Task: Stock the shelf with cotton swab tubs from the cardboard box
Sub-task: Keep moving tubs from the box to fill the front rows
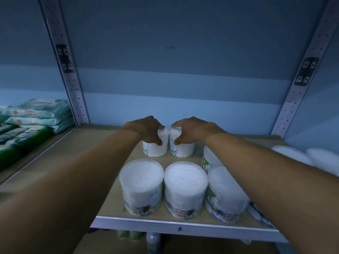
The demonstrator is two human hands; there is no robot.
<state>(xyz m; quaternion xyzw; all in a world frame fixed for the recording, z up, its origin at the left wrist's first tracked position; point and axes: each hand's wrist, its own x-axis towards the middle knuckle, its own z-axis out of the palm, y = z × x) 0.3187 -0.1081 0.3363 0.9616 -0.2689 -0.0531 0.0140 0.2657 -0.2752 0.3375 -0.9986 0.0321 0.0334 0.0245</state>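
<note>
My left hand (146, 131) curls over the top of a clear round plastic tub packed with white cotton swabs (156, 146), thumb on its near side and fingers on the lid, so I have it in a loose top grip. My right hand (192, 130) does the same on a second clear cylindrical swab tub (183, 148) just beside the first; the two tubs nearly touch, both upright near the back of the flat tan shelf board (113, 195). Their ribbed look comes from the thin swab stems packed vertically inside.

Closer to me stands a front row of three more transparent tubs: the left front tub (141, 186), the middle front tub (185, 188) and a right front tub (224, 193) partly under my forearm. Their lids are smooth and slightly frosted, with dimpled cotton tips showing beneath, and the labels at the base read "COTTON BUDS".

The shelf has a pale metal front edge (183, 227). On the neighbouring shelf to my left lie soft, flat green and mint wipe packs (36, 114), stacked. The cardboard box is out of sight.
</note>
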